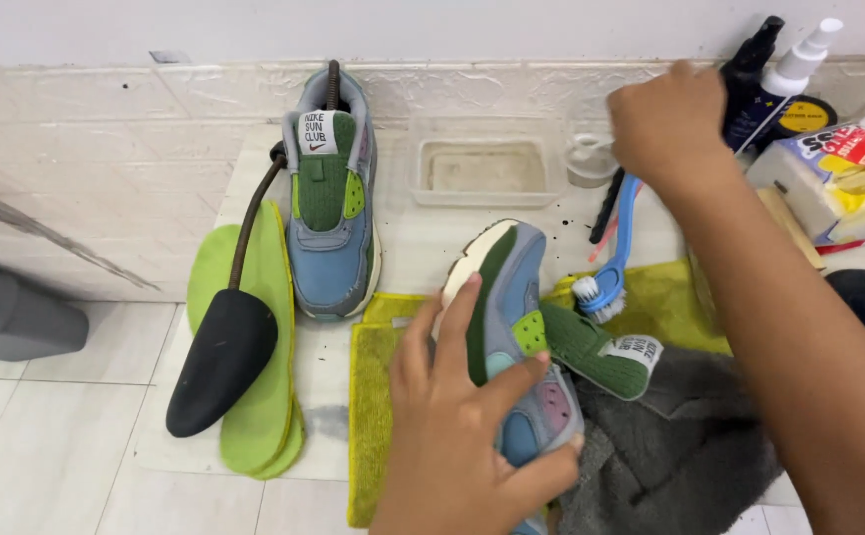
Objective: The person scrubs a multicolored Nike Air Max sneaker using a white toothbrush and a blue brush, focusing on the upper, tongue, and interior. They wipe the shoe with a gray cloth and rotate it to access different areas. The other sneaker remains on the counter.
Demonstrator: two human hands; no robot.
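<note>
- The left hand (462, 416) lay spread over a blue and green sneaker (517, 327), fingers (457, 312) wrapped across its side; the grip was closed on that shoe, which lay on its side near the middle of the scene, its pale sole turned to the left.
- The sneaker rested on a yellow cloth (378, 396) spread over the tiled floor (56, 436), with a grey towel (680, 456) bunched just to its right.
- Its green tongue (596, 352) flopped out to the right, onto the towel.
- The right hand (665, 124) reached to the far right, close to a dark bottle (750, 84) and a white spray bottle (799, 59); whether its grip was open or closed could not be told.
- A blue-handled brush (616, 263) lay below that hand, bristles towards the shoe.
- A clear plastic tray (487, 163) sat far, by the wall.
- The second sneaker (331, 198) stood upright to the left, with a shoe tree in it.
- Further left, a black shoe tree (222, 362) lay upon green insoles (259, 416).
</note>
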